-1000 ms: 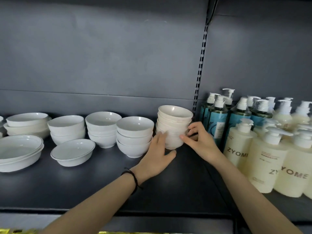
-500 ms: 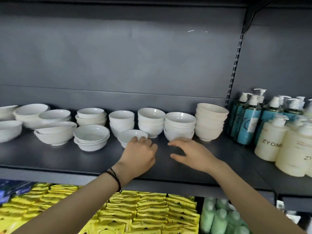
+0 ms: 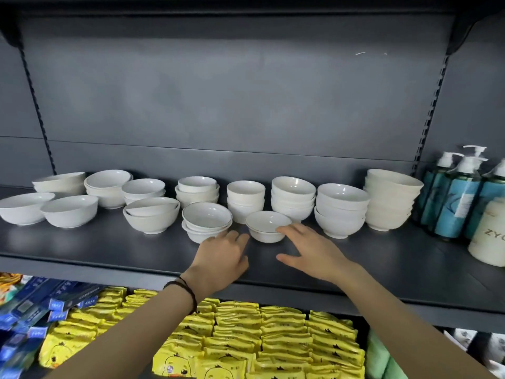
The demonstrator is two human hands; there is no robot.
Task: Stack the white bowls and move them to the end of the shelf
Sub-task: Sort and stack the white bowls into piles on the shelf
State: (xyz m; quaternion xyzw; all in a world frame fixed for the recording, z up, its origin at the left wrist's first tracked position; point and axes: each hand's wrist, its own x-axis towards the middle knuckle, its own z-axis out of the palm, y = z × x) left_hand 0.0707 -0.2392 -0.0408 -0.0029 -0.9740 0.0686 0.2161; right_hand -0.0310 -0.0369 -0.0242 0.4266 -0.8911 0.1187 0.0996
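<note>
Right of the bowls (image 3: 390, 199), a bottle (image 3: 489, 233) reads "ZY".

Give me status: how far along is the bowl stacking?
Done: one tall stack stands at the right end of the shelf, beside the bottles. In hand: left hand and right hand, both open, flank a single bowl; not gripped. Left: several short stacks and loose bowls further left.

I am reading only "ZYO" on the cream pump bottle (image 3: 489, 236) at the right edge; print on the yellow packets (image 3: 273, 337) and blue boxes (image 3: 54, 299) is blurring out.
</note>
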